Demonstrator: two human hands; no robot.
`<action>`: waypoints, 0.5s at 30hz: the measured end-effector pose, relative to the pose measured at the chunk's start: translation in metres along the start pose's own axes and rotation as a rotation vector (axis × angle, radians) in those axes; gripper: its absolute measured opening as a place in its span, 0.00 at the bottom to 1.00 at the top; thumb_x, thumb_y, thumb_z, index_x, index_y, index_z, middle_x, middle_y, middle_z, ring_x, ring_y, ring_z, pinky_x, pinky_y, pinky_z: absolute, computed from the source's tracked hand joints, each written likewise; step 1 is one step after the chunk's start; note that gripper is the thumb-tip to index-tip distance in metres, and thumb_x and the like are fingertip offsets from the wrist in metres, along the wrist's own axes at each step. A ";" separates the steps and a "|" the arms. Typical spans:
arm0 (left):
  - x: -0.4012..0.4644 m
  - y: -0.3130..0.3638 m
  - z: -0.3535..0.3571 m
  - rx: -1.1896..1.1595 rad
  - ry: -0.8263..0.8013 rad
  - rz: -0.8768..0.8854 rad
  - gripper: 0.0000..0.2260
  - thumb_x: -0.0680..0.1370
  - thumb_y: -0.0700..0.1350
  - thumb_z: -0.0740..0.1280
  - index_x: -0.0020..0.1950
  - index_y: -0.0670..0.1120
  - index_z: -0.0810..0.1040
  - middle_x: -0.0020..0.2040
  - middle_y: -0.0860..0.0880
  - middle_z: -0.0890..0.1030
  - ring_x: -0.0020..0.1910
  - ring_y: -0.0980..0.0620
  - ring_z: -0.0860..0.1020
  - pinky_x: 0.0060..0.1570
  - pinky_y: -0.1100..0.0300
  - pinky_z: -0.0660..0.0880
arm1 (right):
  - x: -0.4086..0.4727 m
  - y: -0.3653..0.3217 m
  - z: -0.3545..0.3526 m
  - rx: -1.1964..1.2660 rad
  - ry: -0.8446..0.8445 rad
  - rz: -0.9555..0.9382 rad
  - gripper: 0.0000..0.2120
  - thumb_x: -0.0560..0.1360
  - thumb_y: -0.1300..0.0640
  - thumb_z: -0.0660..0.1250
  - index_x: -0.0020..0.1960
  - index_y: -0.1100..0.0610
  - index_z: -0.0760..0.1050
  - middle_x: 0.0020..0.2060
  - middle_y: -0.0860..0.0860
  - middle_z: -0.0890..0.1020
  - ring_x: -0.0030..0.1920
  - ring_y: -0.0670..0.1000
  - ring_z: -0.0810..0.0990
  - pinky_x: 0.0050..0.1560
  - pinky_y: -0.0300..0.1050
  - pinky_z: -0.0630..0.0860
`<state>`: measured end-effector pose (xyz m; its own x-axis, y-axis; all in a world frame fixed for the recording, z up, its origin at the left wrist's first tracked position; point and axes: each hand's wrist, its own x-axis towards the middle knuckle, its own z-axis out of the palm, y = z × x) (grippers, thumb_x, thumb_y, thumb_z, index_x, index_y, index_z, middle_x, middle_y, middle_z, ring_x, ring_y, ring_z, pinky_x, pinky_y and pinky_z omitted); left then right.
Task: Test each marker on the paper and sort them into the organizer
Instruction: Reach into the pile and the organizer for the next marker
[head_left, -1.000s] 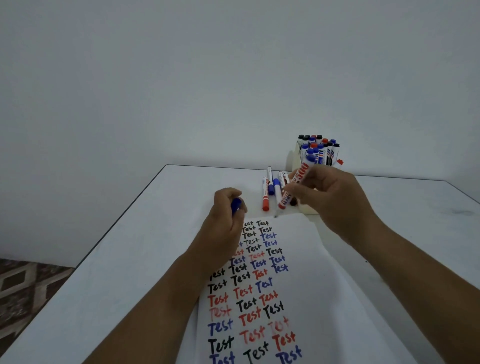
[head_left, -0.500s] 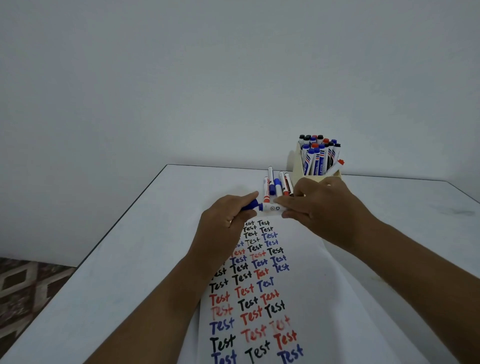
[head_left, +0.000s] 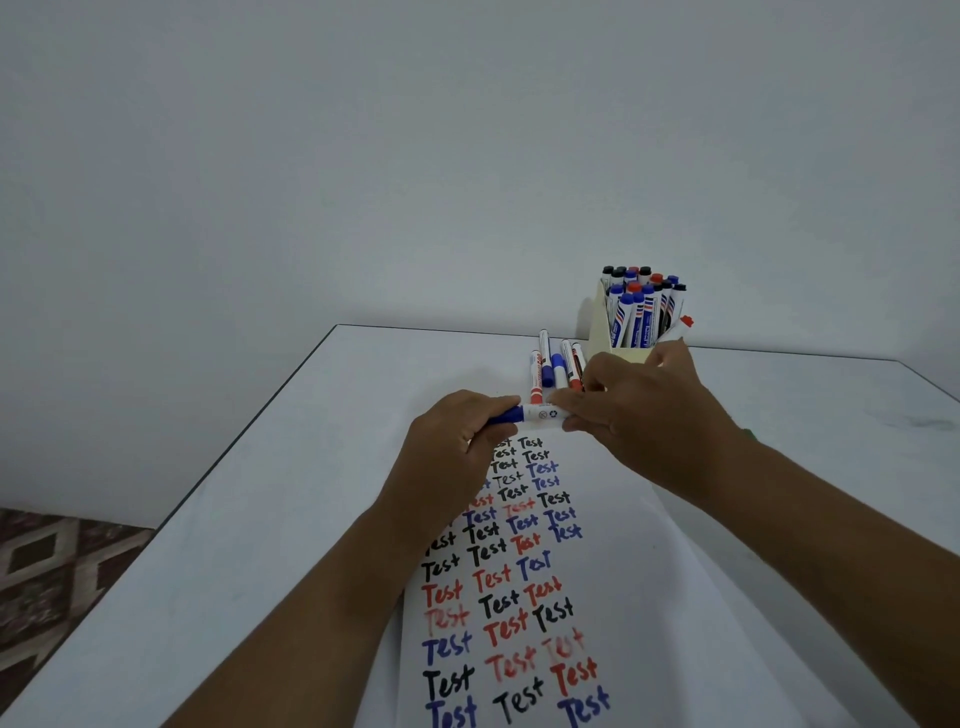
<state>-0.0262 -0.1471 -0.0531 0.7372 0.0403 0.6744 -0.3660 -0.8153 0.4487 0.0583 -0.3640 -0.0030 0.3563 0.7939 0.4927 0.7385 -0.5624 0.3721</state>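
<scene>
I am holding a blue marker (head_left: 537, 414) level above the far end of the paper (head_left: 613, 597), its long axis running left to right between my hands. My left hand (head_left: 457, 441) is gripping the blue cap end; my right hand (head_left: 639, 410) is pinching the white barrel. The cap is probably seating, though the joint is hidden. The organizer (head_left: 602, 332) is standing beyond my right hand, the nearer one, with loose markers (head_left: 556, 364) lying beside it.
</scene>
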 end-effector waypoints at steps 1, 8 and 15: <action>0.000 0.000 0.000 -0.006 -0.001 -0.005 0.12 0.79 0.42 0.69 0.63 0.44 0.81 0.53 0.50 0.84 0.50 0.63 0.74 0.55 0.79 0.66 | 0.000 -0.001 0.001 -0.002 -0.011 -0.002 0.14 0.76 0.49 0.71 0.61 0.50 0.81 0.41 0.52 0.79 0.33 0.55 0.77 0.43 0.56 0.73; 0.000 0.005 -0.003 -0.091 -0.055 -0.130 0.11 0.80 0.40 0.67 0.62 0.46 0.82 0.44 0.59 0.78 0.43 0.61 0.77 0.47 0.77 0.68 | 0.004 -0.009 -0.001 0.001 0.046 -0.060 0.13 0.72 0.55 0.77 0.56 0.55 0.82 0.38 0.53 0.80 0.33 0.58 0.80 0.41 0.56 0.74; -0.001 0.007 0.002 -0.140 -0.002 -0.176 0.11 0.80 0.39 0.67 0.61 0.46 0.82 0.44 0.58 0.78 0.42 0.59 0.77 0.48 0.69 0.73 | 0.008 -0.012 -0.004 0.032 0.056 -0.060 0.14 0.69 0.58 0.79 0.53 0.56 0.83 0.37 0.54 0.80 0.33 0.59 0.81 0.40 0.56 0.73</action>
<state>-0.0285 -0.1540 -0.0513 0.7975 0.1738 0.5778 -0.3067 -0.7079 0.6362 0.0499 -0.3516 0.0001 0.2787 0.8111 0.5143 0.7760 -0.5057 0.3770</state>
